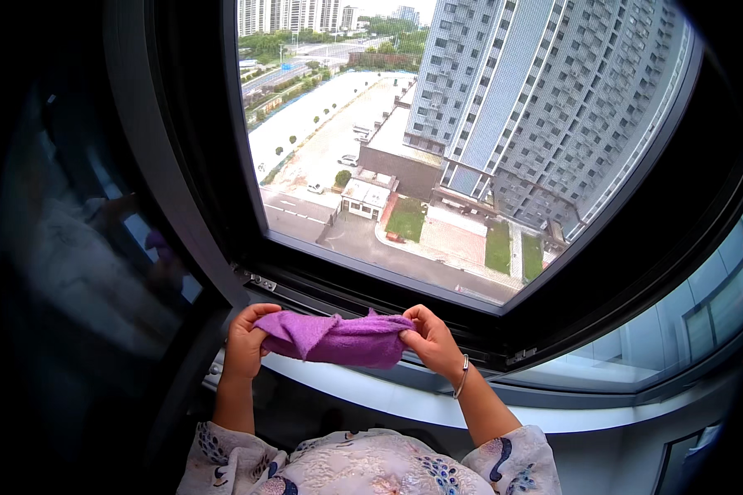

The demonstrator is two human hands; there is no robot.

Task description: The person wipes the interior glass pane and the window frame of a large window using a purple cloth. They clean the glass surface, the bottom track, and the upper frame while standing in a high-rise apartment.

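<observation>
A purple cloth [359, 340], folded into a thick strip, is stretched sideways between my two hands in front of the window. My left hand [246, 340] grips its left end, with a loose corner flap hanging beside the thumb. At the other end my right hand [432, 340] pinches the cloth between thumb and fingers. A thin bracelet [461, 376] circles my right wrist. Just beyond the cloth runs the dark lower window frame [371, 285]; whether the cloth touches it I cannot tell.
An open window sash [182, 157] stands at my left, its glass dark and reflective. A metal hinge [261, 281] sits at the frame's lower left corner, and a metal fitting [521, 356] at the lower right. Below runs a pale sill [371, 400]. Outside, far down, are buildings and roads.
</observation>
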